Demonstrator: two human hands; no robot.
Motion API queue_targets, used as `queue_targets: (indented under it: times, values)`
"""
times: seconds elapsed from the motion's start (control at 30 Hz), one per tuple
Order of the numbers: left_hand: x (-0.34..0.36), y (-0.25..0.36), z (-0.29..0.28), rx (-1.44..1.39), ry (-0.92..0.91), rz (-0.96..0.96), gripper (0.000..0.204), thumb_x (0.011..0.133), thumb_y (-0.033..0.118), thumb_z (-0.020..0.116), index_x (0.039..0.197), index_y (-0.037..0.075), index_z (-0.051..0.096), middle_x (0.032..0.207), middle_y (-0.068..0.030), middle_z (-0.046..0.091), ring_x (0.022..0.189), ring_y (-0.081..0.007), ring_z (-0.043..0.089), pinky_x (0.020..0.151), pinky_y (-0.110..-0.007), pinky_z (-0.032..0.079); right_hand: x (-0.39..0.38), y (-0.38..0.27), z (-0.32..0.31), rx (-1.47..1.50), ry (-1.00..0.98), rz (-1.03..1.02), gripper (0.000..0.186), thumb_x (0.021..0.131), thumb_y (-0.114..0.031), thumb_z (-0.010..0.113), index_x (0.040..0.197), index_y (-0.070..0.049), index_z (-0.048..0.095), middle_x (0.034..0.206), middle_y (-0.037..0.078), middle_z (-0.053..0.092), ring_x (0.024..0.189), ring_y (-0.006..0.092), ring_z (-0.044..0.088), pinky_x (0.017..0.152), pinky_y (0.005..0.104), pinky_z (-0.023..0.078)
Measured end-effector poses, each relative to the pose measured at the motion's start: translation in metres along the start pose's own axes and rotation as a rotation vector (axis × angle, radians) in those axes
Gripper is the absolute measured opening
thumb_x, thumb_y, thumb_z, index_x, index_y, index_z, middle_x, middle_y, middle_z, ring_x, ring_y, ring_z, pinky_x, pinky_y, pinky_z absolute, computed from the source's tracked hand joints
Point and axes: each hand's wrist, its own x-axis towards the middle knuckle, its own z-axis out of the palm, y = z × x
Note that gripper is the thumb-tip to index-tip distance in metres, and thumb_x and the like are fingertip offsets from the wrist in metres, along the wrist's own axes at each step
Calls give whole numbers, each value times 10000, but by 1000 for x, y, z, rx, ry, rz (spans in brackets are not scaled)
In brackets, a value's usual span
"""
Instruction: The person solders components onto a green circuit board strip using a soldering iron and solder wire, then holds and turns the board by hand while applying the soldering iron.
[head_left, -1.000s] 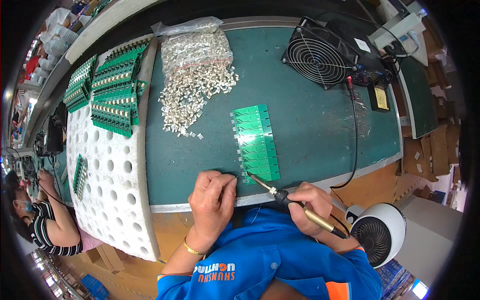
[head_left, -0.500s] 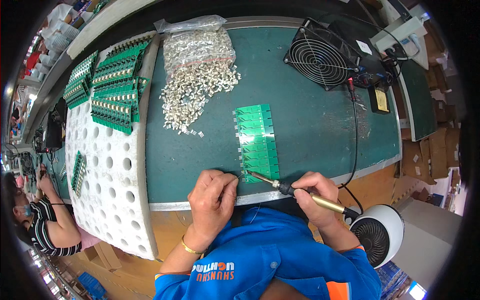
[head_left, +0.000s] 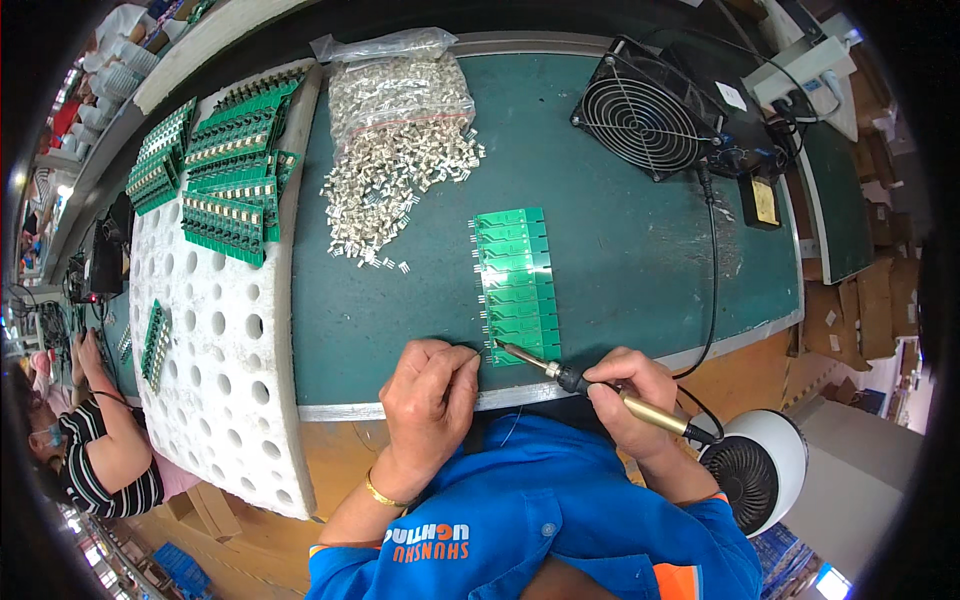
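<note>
My right hand grips a soldering iron with a gold handle, its tip resting on the lower left pins of a green circuit-board panel. My left hand pinches a thin solder wire just left of that tip. Small white connectors line the panel's left edge. Beyond the panel, a heap of loose white connectors spreads out from an open clear plastic bag on the green worktop.
A white foam tray with holes carries stacked boards at left. A black fan unit, sponge holder and cable stand at back right; a white fan is below. A co-worker in striped top works at far left.
Since a second ago my right hand and the iron have shifted slightly up and right. My left hand has barely moved, and the iron's tip remains at the panel's lower left.
</note>
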Motion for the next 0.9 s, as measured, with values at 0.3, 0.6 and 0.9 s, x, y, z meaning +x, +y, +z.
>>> queue_targets:
  times: [0.3, 0.6, 0.9]
  values:
    - [1, 1, 1, 11, -20, 8, 113, 772, -57, 720, 848, 13, 674, 786, -103, 612, 637, -203, 583, 543, -290, 471, 1, -1, 0, -59, -18, -103, 155, 770, -19, 712, 904, -15, 634, 699, 96, 616, 583, 180, 585, 538, 289, 458]
    - [-1, 2, 1, 66, -23, 34, 123, 754, -51, 726, 842, 17, 674, 775, -106, 610, 630, -213, 590, 549, -308, 482, 4, -3, 0, -76, -44, -150, 164, 770, -31, 713, 909, -11, 628, 691, 110, 620, 557, 195, 578, 519, 302, 454]
    - [0, 1, 2, 89, -36, 62, 131, 751, -59, 720, 842, 23, 673, 769, -104, 604, 625, -221, 593, 552, -311, 485, -1, -2, -1, -86, -42, -150, 147, 791, -51, 706, 904, -4, 626, 691, 124, 620, 563, 222, 591, 526, 316, 463]
